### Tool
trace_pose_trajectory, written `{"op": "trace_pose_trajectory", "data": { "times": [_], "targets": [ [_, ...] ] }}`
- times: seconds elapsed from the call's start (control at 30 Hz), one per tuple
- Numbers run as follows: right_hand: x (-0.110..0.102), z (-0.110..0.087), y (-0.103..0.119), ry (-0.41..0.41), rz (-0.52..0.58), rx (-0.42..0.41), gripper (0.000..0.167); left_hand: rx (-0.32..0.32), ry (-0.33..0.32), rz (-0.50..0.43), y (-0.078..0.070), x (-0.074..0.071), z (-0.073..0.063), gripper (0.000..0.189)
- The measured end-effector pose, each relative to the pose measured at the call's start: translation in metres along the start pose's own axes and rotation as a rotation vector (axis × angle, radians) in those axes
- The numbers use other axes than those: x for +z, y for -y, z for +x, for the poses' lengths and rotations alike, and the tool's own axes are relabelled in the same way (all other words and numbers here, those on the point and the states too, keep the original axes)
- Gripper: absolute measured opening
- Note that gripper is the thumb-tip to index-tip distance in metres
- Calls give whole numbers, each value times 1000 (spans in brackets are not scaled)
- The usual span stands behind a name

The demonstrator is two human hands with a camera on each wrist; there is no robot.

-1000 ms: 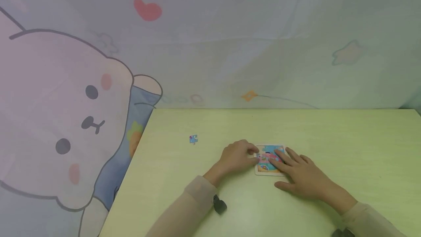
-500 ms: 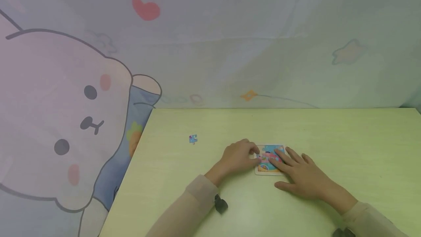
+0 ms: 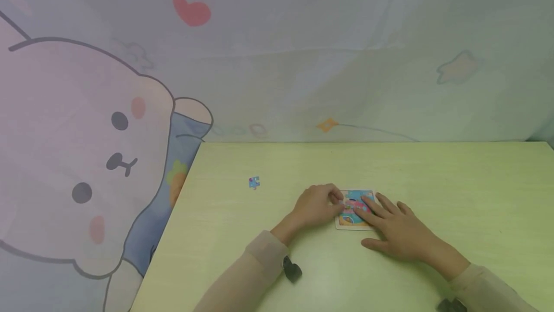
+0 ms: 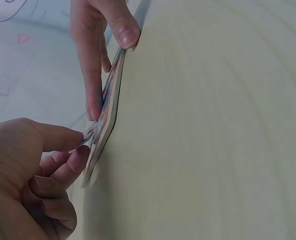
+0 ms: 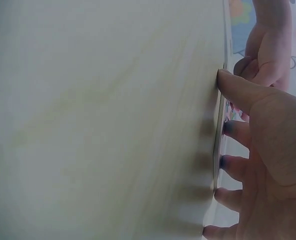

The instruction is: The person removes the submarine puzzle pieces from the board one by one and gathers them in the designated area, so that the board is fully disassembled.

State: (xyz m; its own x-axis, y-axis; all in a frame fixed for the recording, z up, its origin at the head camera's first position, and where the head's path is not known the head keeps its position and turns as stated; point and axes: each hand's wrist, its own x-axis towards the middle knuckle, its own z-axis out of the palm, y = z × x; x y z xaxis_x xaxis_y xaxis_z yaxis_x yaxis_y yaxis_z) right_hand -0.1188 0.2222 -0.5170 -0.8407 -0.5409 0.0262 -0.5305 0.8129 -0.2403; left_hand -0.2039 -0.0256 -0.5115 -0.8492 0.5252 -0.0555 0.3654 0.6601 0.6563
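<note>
A small framed jigsaw puzzle point(image 3: 357, 223) with a blue, pink and orange picture lies flat on the table. At its left side my left hand point(image 3: 318, 205) pinches a puzzle piece point(image 4: 88, 136) between thumb and index finger. The left wrist view shows this piece tilted up from the puzzle's surface. My right hand point(image 3: 400, 235) is spread from the right, its fingertips resting on the picture and its thumb near the puzzle's front edge. These fingers cover the puzzle's right part. Farther left, a loose blue puzzle piece point(image 3: 254, 182) lies on the table.
The pale yellow-green table point(image 3: 476, 187) reaches back to a printed cloth point(image 3: 303, 71) hanging behind it. A large cartoon animal point(image 3: 82, 153) is printed on the cloth at the left. A dark object sits at each sleeve cuff.
My left hand has shifted slightly to the right over the puzzle's left side, its fingers still together. My right hand and the loose piece have stayed in place.
</note>
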Motion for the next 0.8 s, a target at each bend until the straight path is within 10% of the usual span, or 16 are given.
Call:
{"op": "trace_pose_trajectory", "data": {
  "times": [0.8],
  "targets": [
    [2,-1,-1,-2,19,8,75,-85,-172,-85,10,-21,-10,11]
  ]
}}
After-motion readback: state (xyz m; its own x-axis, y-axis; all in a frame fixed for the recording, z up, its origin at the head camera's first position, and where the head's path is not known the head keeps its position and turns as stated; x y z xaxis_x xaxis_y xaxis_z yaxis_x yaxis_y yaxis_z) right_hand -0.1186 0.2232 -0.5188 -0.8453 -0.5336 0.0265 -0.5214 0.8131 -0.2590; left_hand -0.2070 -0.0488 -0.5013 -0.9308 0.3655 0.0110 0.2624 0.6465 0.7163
